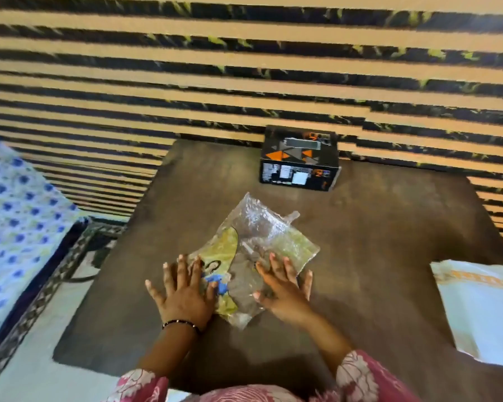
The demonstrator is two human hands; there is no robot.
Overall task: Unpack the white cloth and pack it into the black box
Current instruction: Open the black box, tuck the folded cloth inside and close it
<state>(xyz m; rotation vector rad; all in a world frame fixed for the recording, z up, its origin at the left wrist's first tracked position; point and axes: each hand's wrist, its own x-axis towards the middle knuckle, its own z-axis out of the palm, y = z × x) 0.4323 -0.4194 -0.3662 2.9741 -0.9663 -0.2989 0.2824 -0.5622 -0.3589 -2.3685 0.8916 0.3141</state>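
Hands rest flat, fingers spread, on a clear plastic bag [256, 256] at the centre of a dark brown table [389, 242]. The left hand [183, 294], a beaded bracelet [180, 323] at its wrist, presses the bag's printed yellow and blue side; the right hand [282, 288] presses the clear side. Neither hand grips anything. What the crumpled bag contains is hard to make out. A closed black box [299, 161] with orange triangles sits at twelve o'clock, well apart from the bag. A folded white cloth [482, 309] lies at four o'clock, cut off by the frame's right edge. The striped wall [244, 68] behind is blurred.
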